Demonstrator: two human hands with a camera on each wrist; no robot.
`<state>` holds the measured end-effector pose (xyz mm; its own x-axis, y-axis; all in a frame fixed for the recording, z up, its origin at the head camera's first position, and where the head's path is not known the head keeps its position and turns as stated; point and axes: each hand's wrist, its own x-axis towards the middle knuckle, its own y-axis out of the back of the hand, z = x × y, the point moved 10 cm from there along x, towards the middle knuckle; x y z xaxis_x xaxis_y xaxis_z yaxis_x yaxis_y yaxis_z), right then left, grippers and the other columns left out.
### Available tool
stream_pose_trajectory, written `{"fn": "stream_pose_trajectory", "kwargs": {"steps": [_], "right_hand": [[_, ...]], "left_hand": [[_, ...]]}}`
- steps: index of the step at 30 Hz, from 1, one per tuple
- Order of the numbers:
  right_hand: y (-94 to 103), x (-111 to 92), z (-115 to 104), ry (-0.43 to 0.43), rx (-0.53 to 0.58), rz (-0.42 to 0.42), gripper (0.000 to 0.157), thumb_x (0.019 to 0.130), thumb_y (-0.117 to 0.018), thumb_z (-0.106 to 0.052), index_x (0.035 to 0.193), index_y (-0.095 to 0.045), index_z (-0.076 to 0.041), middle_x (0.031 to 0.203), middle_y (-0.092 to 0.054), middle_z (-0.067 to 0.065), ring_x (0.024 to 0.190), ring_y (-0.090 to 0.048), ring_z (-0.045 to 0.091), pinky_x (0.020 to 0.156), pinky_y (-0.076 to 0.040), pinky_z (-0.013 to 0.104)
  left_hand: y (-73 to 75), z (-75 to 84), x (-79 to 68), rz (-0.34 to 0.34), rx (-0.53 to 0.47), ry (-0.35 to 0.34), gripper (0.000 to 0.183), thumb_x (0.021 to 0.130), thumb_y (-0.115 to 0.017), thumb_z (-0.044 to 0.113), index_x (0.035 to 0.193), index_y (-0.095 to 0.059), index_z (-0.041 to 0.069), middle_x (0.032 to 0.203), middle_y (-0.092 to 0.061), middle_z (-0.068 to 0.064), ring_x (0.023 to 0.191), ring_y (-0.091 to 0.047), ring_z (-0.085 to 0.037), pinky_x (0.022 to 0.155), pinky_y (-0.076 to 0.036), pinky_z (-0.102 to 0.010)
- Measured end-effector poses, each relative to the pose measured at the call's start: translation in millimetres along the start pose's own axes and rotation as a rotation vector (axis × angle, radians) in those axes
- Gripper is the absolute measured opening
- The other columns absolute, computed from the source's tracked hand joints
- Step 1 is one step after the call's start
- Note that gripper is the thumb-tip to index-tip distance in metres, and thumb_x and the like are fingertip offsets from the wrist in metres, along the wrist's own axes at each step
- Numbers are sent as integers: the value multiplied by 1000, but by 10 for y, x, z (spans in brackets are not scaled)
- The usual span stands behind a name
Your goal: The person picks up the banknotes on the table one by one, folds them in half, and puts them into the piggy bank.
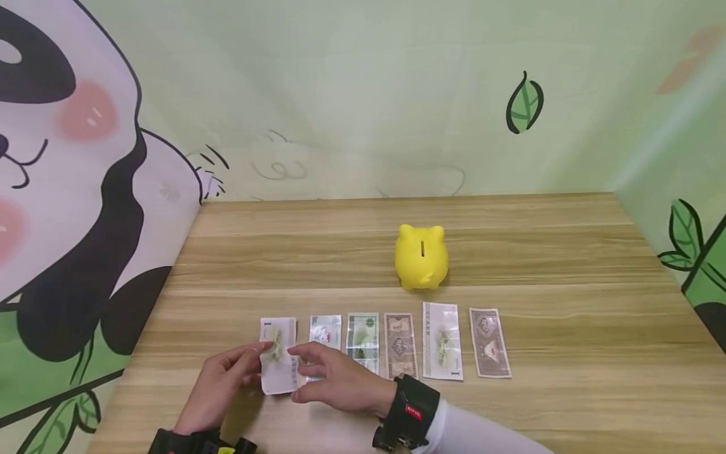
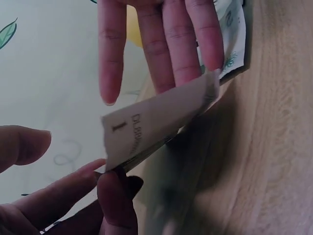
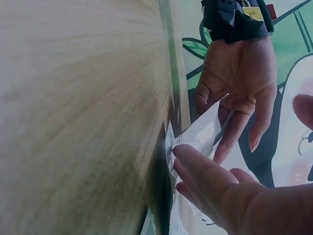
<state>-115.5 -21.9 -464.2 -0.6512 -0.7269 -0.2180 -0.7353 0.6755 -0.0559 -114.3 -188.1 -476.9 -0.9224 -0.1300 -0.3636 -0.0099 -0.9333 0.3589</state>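
In the head view a pale banknote [image 1: 279, 377] printed with a 1 is at the left end of a row of notes. My left hand [image 1: 218, 383] pinches its left edge between thumb and fingers, and the left wrist view shows the note [image 2: 159, 115] raised at a slant off the wood. My right hand [image 1: 346, 381] is at the note's right side, its fingers fairly straight. Those fingers [image 2: 181, 41] lie close against the note's far edge; whether they touch it is unclear. Beneath the right hand, a bluish note [image 1: 325, 328] is partly covered.
A yellow piggy bank [image 1: 422, 265] with a slot on top stands behind the row. To the right lie a green note [image 1: 363, 340], a brown note [image 1: 400, 343], another pale note [image 1: 443, 340] and a second brown note [image 1: 490, 343] on the wooden table [image 1: 578, 328].
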Motion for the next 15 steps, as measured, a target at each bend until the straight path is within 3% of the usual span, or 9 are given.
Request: {"fn": "stream_pose_trajectory", "kwargs": {"steps": [6,11,15], "right_hand": [[10,-10,-33,13,11,-28,62,84,-72,-16,139,-45,-12,142,-47,11,120,-49,18,96,-49,32],[146,-59,-170,64,42,-16,55,88,-68,-11,138,-46,-7,141,-48,12,116,-53,20,90,-52,27],[349,-143,-276,100,72,7,50,91,-63,-9,137,-45,-4,137,-51,15,114,-55,24,90,-52,29]], "left_hand": [[59,55,-32,32,156,-10,41,102,-47,41,126,-65,12,128,-60,-14,97,-59,-17,80,-50,-32],[58,241,-40,15,101,-60,45,101,-49,43,126,-64,9,131,-59,-12,105,-59,-17,89,-54,-41],[-72,445,-1,-59,41,-133,34,99,-56,29,124,-65,8,132,-59,-11,109,-57,-18,84,-57,-34]]}}
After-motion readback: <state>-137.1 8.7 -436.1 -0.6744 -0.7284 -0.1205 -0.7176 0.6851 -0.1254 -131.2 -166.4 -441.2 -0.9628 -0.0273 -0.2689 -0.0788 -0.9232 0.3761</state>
